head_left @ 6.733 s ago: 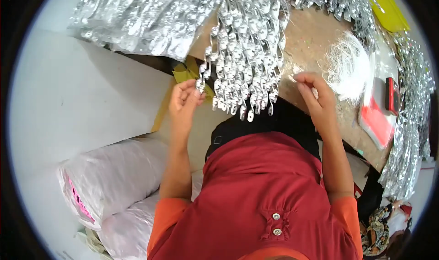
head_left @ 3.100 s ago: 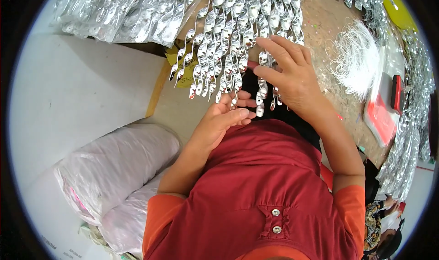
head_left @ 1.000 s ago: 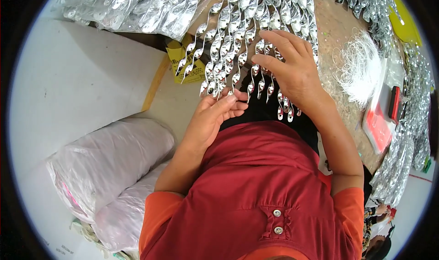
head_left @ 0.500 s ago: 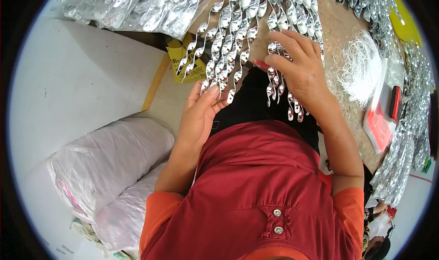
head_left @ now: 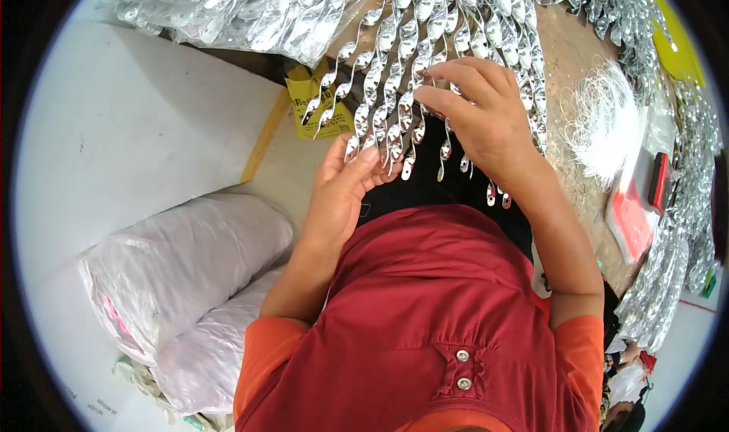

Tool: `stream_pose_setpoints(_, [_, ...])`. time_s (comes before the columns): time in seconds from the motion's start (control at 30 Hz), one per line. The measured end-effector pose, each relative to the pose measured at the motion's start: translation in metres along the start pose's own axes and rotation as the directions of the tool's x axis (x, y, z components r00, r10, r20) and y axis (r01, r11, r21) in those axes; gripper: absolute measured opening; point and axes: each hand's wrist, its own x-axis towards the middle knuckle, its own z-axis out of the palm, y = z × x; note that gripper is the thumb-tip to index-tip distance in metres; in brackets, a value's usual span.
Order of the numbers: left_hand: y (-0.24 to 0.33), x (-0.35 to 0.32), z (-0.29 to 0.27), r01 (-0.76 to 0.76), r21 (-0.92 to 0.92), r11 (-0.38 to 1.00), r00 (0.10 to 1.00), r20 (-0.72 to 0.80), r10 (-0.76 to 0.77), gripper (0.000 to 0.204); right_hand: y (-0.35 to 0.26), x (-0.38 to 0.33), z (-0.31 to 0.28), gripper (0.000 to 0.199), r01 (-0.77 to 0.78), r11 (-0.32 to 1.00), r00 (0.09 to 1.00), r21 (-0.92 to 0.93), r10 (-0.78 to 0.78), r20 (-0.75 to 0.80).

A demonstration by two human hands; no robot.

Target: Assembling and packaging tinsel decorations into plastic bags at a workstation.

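Shiny silver twisted strips hang side by side over the table edge, in front of my body. My left hand holds the lower ends of several strips between thumb and fingers. Higher and to the right, my right hand reaches across the strips from the right. Its thumb and forefinger close on one strip near the middle of the row. Other strips hang loose to the left of my left hand, and some pass behind my right hand, which partly hides them.
Bagged silver strips lie at the upper left. On the brown table at right are white thread, a red-and-black block and red-and-clear plastic packets. Stuffed white sacks stand on the left, under a white panel.
My right hand has moved left along the row, from the right-hand strips to one nearer the middle. My left hand stays on the strip ends, and the view has shifted slightly.
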Motion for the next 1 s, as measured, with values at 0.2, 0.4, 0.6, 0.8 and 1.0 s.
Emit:
stream_pose_setpoints(0.2, [-0.0032,-0.0005,-0.0016,-0.02,0.085,0.996,0.999,0.037,0.017,0.04,0.0007,-0.0003,0.0025,0.025,0.014,1.0,0.999,0.008,-0.014,0.037])
stream_pose_setpoints(0.4, [-0.0023,0.0008,-0.0007,0.016,0.044,0.999,1.0,0.024,-0.017,0.037,0.0,-0.0007,0.0055,0.026,-0.005,1.0,0.999,-0.008,0.005,0.043])
stream_pose_setpoints(0.6, [-0.0002,-0.0002,0.0002,0.039,0.078,0.996,0.999,0.025,-0.041,0.035,-0.0035,0.0004,0.0076,0.028,0.017,1.0,0.999,0.006,-0.017,0.034])
stream_pose_setpoints(0.8, [0.0029,-0.0004,0.0028,0.062,0.141,0.988,0.997,0.037,-0.068,0.034,-0.0021,-0.0009,0.0016,0.016,0.009,1.0,0.999,-0.016,-0.008,0.053])
stream_pose_setpoints(1.0, [-0.0032,0.0019,-0.0008,-0.026,0.145,0.989,0.999,-0.034,0.031,0.027,0.0014,-0.0034,-0.0008,0.015,0.013,0.999,0.998,-0.033,-0.011,0.065])
